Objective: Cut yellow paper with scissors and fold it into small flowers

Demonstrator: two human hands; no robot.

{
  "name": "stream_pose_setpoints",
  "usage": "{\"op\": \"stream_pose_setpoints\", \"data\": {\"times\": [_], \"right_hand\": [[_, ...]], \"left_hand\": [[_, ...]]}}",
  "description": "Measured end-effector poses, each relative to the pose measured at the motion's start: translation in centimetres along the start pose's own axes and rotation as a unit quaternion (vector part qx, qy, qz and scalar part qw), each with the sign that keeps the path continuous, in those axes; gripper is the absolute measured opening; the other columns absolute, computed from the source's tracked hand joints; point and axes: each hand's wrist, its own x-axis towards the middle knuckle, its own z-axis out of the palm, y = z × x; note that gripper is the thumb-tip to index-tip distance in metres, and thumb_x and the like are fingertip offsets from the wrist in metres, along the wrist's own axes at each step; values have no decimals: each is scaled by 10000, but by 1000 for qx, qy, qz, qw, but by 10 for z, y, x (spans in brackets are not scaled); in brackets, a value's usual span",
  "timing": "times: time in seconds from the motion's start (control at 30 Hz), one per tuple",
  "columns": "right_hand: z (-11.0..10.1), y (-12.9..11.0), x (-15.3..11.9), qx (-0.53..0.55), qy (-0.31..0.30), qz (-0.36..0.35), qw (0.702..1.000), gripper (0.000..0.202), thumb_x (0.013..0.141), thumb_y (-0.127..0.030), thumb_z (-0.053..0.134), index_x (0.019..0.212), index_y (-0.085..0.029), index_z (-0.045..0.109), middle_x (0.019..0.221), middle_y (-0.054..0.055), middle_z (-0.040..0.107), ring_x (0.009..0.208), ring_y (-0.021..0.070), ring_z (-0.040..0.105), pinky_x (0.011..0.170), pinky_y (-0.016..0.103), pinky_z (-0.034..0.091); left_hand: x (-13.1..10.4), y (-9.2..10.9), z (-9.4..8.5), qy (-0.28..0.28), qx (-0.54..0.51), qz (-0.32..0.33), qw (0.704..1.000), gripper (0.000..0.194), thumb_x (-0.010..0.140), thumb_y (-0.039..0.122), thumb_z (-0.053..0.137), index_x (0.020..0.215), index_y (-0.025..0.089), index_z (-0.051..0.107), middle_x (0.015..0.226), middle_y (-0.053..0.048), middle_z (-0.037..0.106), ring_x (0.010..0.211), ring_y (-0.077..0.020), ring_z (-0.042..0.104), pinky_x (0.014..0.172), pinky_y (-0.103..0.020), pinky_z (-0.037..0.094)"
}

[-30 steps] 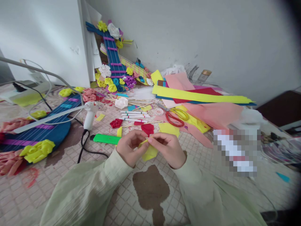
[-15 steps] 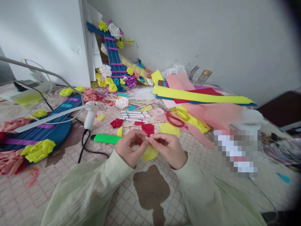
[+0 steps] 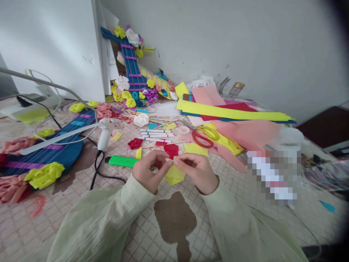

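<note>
A small piece of yellow crepe paper (image 3: 175,176) hangs from my fingertips over the table. My left hand (image 3: 148,170) is closed in a pinch on the paper's top edge. Beside it, my right hand (image 3: 200,174) pinches the same edge between thumb and forefinger, the two sets of fingertips almost touching. Just beyond them lie a red paper piece (image 3: 171,150) and a flat yellow sheet (image 3: 196,149). To the left, a green utility knife (image 3: 122,161) lies partly behind my left hand, near a crumpled red paper flower (image 3: 135,143).
Markers (image 3: 156,134) and red-handled scissors (image 3: 201,139) lie farther back. A white glue gun (image 3: 105,136) with a black cord stands left, by a blue guitar-shaped craft (image 3: 68,140). Another decorated guitar (image 3: 132,63) leans at the wall. Long crepe strips (image 3: 234,112) are piled back right.
My fingertips have drawn slightly apart along the top of the yellow paper, showing a little more of it. The view has shifted a touch; all else lies as before.
</note>
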Motion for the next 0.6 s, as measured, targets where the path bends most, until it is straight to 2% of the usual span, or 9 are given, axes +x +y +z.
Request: {"op": "stream_pose_setpoints", "data": {"times": [0.13,0.27,0.43,0.6], "right_hand": [[-2,-1,1,11,6,12,1000,164,646,-319,603,659,-158,629,624,15,596,576,114,507,547,240,417],[-2,-2,2,16,8,17,1000,174,637,-332,607,645,-159,628,604,8,585,559,110,495,529,237,408],[-1,1,3,32,13,18,999,174,633,-330,617,651,-158,631,616,12,585,568,109,498,543,238,414],[0,1,3,47,7,18,999,196,635,-348,617,670,-156,640,641,20,601,600,118,516,561,241,424]], "left_hand": [[1,4,-1,-1,-12,-8,1000,162,708,268,531,798,135,549,605,-10,554,534,-95,507,501,-203,424],[2,7,-2,-28,-8,-12,1000,155,707,273,527,681,132,587,626,-34,601,556,-108,526,516,-208,431],[1,9,1,4,-15,-44,999,198,683,302,551,586,131,573,523,-7,562,483,-92,488,470,-193,393],[2,9,1,-74,-86,-85,990,208,693,321,535,696,121,593,614,-27,597,552,-108,515,502,-202,408]]}}
